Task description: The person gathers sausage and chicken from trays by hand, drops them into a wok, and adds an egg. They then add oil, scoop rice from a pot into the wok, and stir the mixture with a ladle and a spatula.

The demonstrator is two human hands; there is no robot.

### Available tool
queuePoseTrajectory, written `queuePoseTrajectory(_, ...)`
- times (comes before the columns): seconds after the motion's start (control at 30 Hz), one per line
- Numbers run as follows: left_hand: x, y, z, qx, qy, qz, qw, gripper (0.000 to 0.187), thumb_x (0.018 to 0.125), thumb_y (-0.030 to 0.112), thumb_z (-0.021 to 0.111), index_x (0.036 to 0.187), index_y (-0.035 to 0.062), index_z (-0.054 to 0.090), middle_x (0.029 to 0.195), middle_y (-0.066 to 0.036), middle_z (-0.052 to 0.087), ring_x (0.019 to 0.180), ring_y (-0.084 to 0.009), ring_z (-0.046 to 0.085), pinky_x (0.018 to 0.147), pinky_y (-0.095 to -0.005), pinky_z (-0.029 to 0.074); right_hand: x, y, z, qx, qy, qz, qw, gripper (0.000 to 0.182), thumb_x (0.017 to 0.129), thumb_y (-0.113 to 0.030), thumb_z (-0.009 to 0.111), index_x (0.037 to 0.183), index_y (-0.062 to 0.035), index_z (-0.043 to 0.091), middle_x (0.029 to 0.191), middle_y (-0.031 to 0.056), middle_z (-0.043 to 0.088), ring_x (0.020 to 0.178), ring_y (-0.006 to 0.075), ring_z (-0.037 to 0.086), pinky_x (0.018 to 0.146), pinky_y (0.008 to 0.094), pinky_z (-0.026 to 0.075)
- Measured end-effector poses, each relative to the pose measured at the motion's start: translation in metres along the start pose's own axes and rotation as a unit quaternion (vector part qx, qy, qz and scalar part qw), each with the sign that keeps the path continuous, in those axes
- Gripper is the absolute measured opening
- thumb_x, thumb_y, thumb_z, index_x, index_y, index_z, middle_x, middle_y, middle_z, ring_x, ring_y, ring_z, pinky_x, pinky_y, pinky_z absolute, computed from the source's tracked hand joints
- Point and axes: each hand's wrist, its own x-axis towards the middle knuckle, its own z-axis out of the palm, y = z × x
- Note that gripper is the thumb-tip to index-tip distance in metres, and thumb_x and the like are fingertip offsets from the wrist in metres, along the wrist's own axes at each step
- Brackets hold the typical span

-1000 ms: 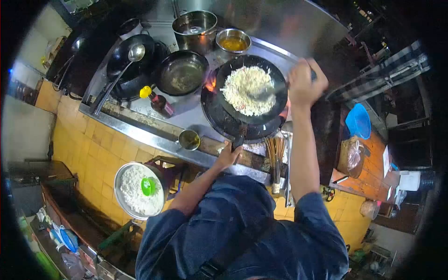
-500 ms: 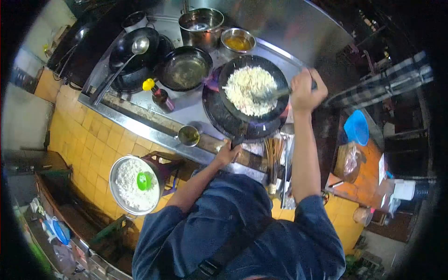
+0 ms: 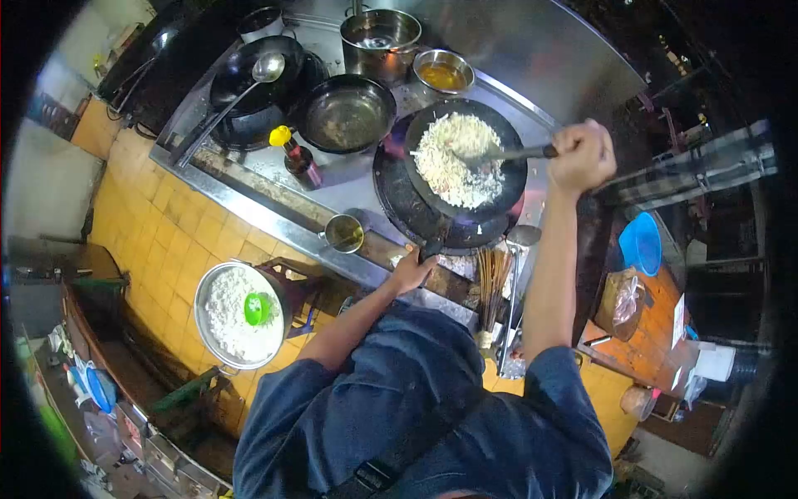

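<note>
My left hand (image 3: pixel 413 270) is closed round the dark handle of a black frying pan (image 3: pixel 514 181) over the stove burner. A mound of pale fried rice (image 3: pixel 447 170) with small bits in it covers most of the pan's bottom. My right hand (image 3: pixel 583 156), raised at the pan's right side, grips the dark handle of a spatula (image 3: pixel 517 153). The spatula reaches leftward over the pan, and its blade is partly hidden among the grains.
Beyond the pan stand a steel pot (image 3: pixel 381 33) and a bowl of yellowish liquid (image 3: pixel 443 73). Left are another pan (image 3: pixel 347 116), a ladle (image 3: pixel 268 68) and a yellow-capped bottle (image 3: pixel 301 163). A metal cup (image 3: pixel 343 234), bamboo whisk (image 3: pixel 492 279) and large rice pot (image 3: pixel 202 314) are nearer me.
The spatula has shifted within the rice and more of its shaft shows. My right hand has moved slightly right. The view has turned a little; my left hand keeps the pan handle.
</note>
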Motion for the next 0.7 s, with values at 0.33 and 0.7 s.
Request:
queuePoseTrajectory(0.33,-0.010,0.012,0.000,-0.053,0.008,0.016,0.998,0.034,0.085,0.033,0.055,0.096,0.0027,0.047,0.063,-0.004,0.058,0.051,-0.0141,0.056,0.046,-0.0299,0.043,0.007,-0.004,0.002,0.004,0.063,-0.007,0.998,0.023,0.083,-0.005,0.046,0.061,-0.0021,0.043,0.049,0.0033,0.041,0.040,0.0090,0.034,0.037,0.0244,0.026)
queuePoseTrajectory(0.7,-0.002,0.005,-0.004,0.030,-0.018,0.012,0.999,0.041,0.085,0.039,0.053,0.099,0.0012,0.048,0.067,-0.010,0.060,0.062,-0.0233,0.060,0.060,-0.0358,0.046,-0.004,0.047,0.014,0.040,0.068,-0.003,0.997,0.018,0.082,-0.002,0.051,0.066,0.0000,0.044,0.051,0.0030,0.041,0.043,0.0088,0.039,0.040,0.0235,0.030)
